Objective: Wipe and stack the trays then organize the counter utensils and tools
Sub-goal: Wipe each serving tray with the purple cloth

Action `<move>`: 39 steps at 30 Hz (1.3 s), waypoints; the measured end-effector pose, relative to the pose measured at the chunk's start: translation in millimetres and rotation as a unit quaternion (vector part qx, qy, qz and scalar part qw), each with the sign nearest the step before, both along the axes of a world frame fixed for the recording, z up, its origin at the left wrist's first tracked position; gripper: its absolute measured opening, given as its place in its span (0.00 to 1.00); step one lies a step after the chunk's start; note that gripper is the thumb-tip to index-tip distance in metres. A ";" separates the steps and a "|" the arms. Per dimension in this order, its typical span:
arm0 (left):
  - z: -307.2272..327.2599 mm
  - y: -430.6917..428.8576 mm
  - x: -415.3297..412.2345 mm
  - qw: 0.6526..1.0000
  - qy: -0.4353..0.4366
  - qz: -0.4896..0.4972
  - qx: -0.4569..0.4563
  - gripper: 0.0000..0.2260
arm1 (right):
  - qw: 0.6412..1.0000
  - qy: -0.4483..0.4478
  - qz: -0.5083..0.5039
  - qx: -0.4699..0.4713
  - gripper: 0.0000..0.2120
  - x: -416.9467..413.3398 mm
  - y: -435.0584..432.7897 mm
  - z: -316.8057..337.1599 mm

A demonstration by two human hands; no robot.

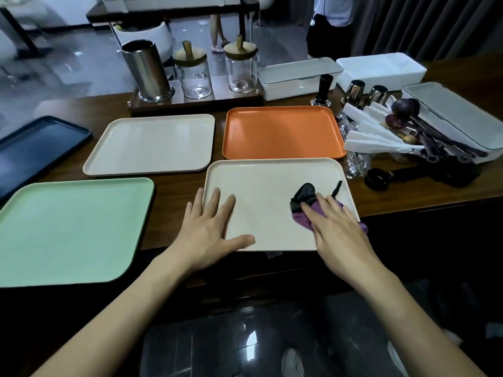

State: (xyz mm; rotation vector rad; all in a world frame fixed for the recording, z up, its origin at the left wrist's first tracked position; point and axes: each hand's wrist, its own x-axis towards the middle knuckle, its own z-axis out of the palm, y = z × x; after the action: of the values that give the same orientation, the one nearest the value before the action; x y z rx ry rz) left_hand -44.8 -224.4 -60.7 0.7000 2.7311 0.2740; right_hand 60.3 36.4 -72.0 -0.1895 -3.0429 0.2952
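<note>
Purple cloth [301, 216] on the near cream tray [266, 186]; orange tray [283, 131], mint tray [70, 229] alongside, flat.

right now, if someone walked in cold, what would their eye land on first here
The orange tray at the back right of the wooden counter stands out most, the brightest of five trays lying flat. Next come the hands on the near cream tray: the right hand presses a purple cloth onto it while the left hand lies flat over its left edge. A jumbled pile of utensils sits far right.
</note>
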 end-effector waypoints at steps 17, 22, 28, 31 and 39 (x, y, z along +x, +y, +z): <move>-0.6 5.1 1.6 1.000 -0.005 0.018 -0.008 0.49 | 0.990 -0.016 0.135 -0.027 0.30 -136.6 -73.0 1.5; 1.8 5.9 3.1 0.999 -0.003 0.018 -0.041 0.47 | 0.991 -0.016 0.129 -0.025 0.31 -133.0 -65.9 2.0; 3.0 5.9 4.6 0.997 -0.005 0.026 -0.073 0.46 | 0.999 -0.026 0.028 0.015 0.33 -113.2 -1.2 7.0; 2.9 6.9 5.0 0.996 -0.003 0.032 -0.085 0.45 | 0.998 -0.038 -0.022 0.040 0.32 -97.2 27.7 9.3; 2.9 10.5 7.3 0.994 0.007 0.049 -0.094 0.45 | 0.997 -0.030 -0.054 0.038 0.30 -73.1 30.4 8.2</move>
State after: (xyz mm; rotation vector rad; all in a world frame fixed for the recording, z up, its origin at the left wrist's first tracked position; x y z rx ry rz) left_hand -37.4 -213.9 -57.8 0.5196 2.7628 0.0316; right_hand -12.7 66.8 -63.8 -0.3620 -3.0811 0.1686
